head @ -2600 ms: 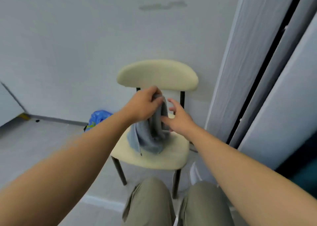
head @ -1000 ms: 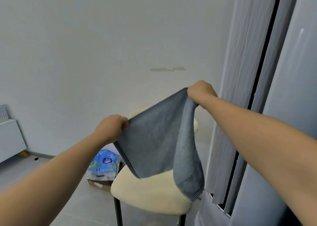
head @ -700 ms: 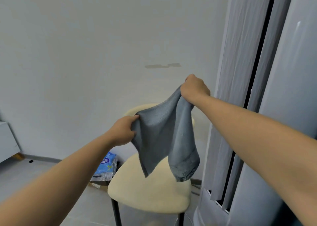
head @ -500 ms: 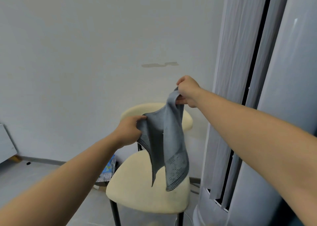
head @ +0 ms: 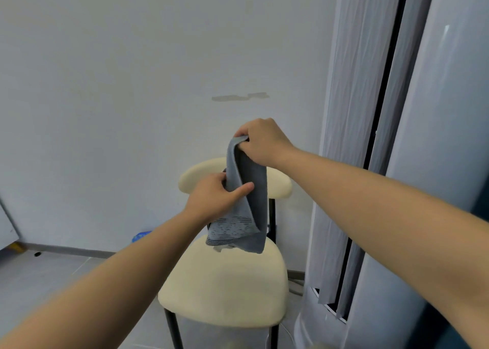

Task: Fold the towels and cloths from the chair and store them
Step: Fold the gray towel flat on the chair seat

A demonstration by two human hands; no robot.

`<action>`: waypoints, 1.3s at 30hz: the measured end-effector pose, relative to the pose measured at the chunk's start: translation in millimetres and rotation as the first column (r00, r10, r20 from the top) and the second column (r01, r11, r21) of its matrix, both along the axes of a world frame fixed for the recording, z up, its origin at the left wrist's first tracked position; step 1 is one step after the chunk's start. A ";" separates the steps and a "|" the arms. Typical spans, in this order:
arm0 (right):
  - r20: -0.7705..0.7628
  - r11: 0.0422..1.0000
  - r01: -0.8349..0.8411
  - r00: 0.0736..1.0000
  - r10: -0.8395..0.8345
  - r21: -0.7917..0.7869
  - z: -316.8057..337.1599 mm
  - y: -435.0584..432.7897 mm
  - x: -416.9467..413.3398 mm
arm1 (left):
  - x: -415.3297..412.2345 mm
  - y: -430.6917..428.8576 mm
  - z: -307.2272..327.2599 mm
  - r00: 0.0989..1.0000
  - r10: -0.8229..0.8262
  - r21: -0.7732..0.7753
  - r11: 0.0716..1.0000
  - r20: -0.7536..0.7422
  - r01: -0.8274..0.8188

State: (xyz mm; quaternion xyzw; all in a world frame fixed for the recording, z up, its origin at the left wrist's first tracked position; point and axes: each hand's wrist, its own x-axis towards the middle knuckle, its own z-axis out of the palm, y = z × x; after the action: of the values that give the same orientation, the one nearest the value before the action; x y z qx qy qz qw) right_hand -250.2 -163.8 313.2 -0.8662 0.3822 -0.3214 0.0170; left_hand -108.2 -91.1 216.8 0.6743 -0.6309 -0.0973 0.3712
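A grey towel (head: 250, 205) with a dark striped border hangs doubled over in the air above the cream chair (head: 227, 287). My right hand (head: 260, 142) pinches its top edge, held high. Lower and to the left, my left hand (head: 217, 196) grips the towel's side, thumb laid across the front of the cloth. The towel's lower end dangles just above the back of the seat. The chair seat itself holds nothing that I can see.
A tall white column unit with a dark vertical slot (head: 391, 163) stands right beside the chair. A plain wall is behind. A blue packet (head: 141, 235) lies on the grey tiled floor to the left of the chair, mostly hidden by my left arm.
The towel was lifted off the chair and spread wide between both hands. Since then my hands have come together, and the towel now hangs doubled and narrow.
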 end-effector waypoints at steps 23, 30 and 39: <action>-0.664 0.773 0.600 0.666 -0.341 0.205 -21.1 -20.7 -50.4 | 61.3 -5.3 16.3 0.911 -0.205 0.193 0.971 0.357 0.143; -0.733 0.735 0.659 0.578 -0.359 0.159 -22.9 -25.8 -56.5 | 71.1 -1.6 19.9 0.856 -0.281 0.373 0.921 0.435 0.113; -0.741 0.754 0.656 0.515 -0.431 0.018 -25.0 -26.0 -63.5 | 98.0 -0.4 15.1 0.930 -0.035 0.164 0.986 0.366 -0.028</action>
State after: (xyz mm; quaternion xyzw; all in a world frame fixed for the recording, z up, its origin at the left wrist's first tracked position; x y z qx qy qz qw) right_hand -313.7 -189.8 288.2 -0.7401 0.6568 0.1027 -0.1016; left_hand -10.1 -91.5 231.9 0.7081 -0.6800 -0.0225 0.1887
